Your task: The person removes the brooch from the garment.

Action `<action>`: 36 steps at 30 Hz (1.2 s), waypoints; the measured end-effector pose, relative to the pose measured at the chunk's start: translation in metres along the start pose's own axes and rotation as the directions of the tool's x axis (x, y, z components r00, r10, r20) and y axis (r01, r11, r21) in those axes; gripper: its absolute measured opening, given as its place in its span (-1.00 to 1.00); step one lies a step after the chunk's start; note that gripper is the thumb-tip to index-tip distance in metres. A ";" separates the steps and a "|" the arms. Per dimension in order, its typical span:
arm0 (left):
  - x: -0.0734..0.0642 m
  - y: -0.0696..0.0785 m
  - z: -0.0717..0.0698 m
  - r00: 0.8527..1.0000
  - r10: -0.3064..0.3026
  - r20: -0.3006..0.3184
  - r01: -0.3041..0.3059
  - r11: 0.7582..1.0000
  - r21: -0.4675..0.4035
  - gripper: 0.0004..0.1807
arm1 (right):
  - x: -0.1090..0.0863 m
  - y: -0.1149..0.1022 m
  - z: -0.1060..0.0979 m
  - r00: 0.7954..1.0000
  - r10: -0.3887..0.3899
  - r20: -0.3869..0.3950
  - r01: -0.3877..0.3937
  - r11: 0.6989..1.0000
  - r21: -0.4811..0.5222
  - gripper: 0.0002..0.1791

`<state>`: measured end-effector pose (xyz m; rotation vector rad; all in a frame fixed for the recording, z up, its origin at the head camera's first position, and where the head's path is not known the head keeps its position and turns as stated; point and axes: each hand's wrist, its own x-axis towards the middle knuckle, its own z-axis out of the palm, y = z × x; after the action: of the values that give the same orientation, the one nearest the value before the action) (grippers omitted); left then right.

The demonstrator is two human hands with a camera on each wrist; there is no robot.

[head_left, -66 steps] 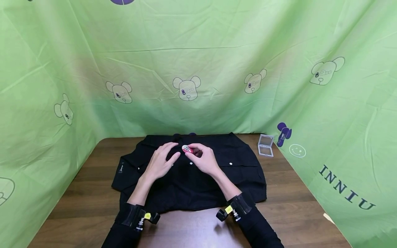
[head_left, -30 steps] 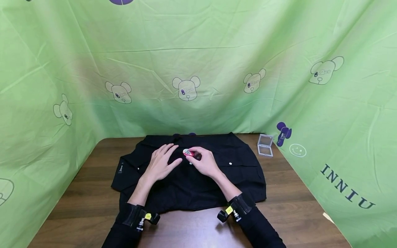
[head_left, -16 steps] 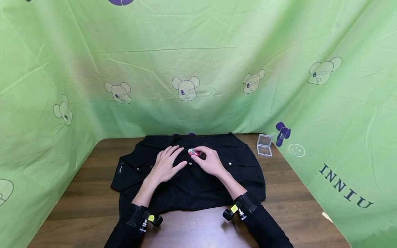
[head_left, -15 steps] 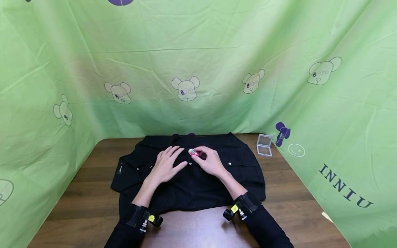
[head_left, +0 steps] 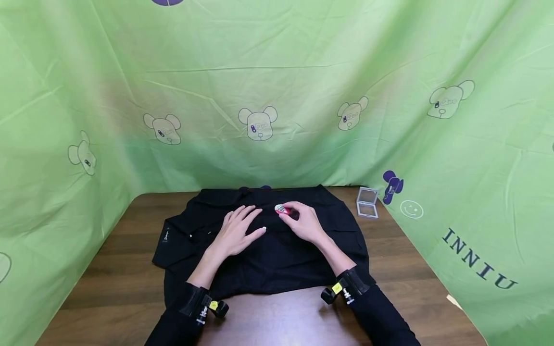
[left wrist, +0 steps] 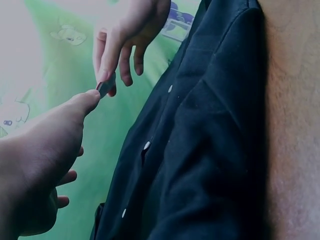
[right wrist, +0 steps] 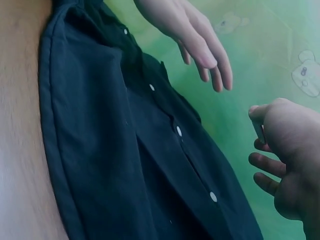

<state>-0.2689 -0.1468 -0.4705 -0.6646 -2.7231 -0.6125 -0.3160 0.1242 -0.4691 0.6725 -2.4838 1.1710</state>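
A black shirt (head_left: pixel 281 269) with small white buttons lies spread on the wooden table. Between the thumb and fingertips of my right hand (head_left: pixel 306 224) is a small round red-and-white badge (head_left: pixel 282 209), held up over the upper part of the shirt. In the left wrist view the badge (left wrist: pixel 106 86) shows edge-on; the right wrist view gives only its thin edge (right wrist: pixel 259 129), the rest hidden by the thumb. My left hand (head_left: pixel 233 234) hovers over the shirt left of the badge, fingers extended and spread, holding nothing.
An open clear plastic case (head_left: pixel 367 203) sits at the back right of the table (head_left: pixel 402 288), just past the shirt. Green printed cloth (head_left: pixel 277 163) hangs behind and along both sides. A small pale piece (head_left: pixel 454 302) lies at the right table edge.
My right hand has carried the badge to the right across the shirt. My left hand has shifted right too, a shorter way, and the gap between the hands is wider. The shirt stays put.
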 end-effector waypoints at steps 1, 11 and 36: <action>0.001 0.001 0.001 1.000 0.005 0.002 -0.005 1.000 0.002 -0.28 | 0.000 0.001 -0.001 1.000 0.007 0.001 -0.007 1.000 -0.004 -0.64; 0.014 0.017 0.012 0.998 0.064 0.028 -0.064 0.998 -0.007 -0.29 | -0.007 0.017 -0.012 1.000 0.017 0.000 -0.017 0.998 -0.052 -0.64; 0.051 0.050 0.033 0.979 0.147 0.140 -0.156 0.986 0.056 -0.26 | -0.009 0.052 -0.063 0.998 0.057 -0.014 -0.059 0.981 -0.184 -0.61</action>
<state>-0.2934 -0.0721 -0.4640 -0.9173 -2.7680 -0.4531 -0.3313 0.2044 -0.4674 0.5464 -2.5795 0.9443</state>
